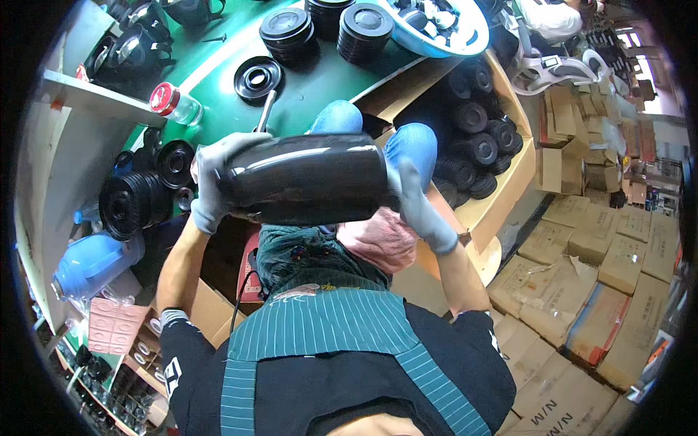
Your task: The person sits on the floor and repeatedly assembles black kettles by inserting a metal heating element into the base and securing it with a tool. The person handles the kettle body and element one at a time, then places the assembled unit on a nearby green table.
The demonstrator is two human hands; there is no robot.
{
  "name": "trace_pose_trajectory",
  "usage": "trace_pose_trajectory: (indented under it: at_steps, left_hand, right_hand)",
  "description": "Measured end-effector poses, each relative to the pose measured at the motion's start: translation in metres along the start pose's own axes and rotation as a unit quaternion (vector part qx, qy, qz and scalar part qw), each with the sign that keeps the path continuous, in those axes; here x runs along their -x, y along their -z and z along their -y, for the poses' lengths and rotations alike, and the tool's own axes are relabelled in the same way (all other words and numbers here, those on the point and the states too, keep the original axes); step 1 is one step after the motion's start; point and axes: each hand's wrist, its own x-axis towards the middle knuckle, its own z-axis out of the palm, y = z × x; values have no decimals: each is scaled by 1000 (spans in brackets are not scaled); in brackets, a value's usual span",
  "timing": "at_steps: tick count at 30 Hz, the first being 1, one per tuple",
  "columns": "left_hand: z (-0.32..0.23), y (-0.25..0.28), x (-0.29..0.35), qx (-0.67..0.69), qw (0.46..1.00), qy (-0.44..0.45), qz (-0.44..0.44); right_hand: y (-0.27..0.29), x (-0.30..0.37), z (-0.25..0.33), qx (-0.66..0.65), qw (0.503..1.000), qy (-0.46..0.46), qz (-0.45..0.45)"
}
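A large glossy black flask body (305,178) lies crosswise above my lap, held between both gloved hands. My left hand (214,178), in a pale grey glove, is wrapped round its left end. A thin metal rod (268,110) sticks up beside that hand; whether the fingers hold it too is hidden. At the other end, my right hand (416,196) presses against the flask body, its far fingers partly hidden. Beyond the rod's tip, a black ring-shaped part (257,78) lies on the green table (218,80).
Stacks of round black lids (366,29) and a blue basin (436,47) of small parts stand farther back. A red-lidded jar (174,103) lies at left, above a blue jug (98,265). At right is an open carton (509,196) of black cylinders; sealed boxes (611,258) stand beyond.
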Motion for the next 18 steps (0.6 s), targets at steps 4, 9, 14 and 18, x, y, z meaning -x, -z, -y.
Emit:
trace_pose_trajectory:
  at_steps: [4, 9, 14, 18]
  left_hand:
    - [41, -38, 29, 452, 866, 216, 6]
    - [-48, -7, -21, -302, 929, -214, -18]
    - [-12, -32, 3, 124, 990, 63, -6]
    - [54, -58, 40, 428, 865, 261, 1]
  right_hand:
    - [-19, -18, -6, 243, 885, 395, -43]
    - [-17, -3, 1, 70, 993, 75, -52]
    - [-12, 11, -17, 64, 990, 106, -60]
    - [-18, 10, -6, 209, 918, 326, -82]
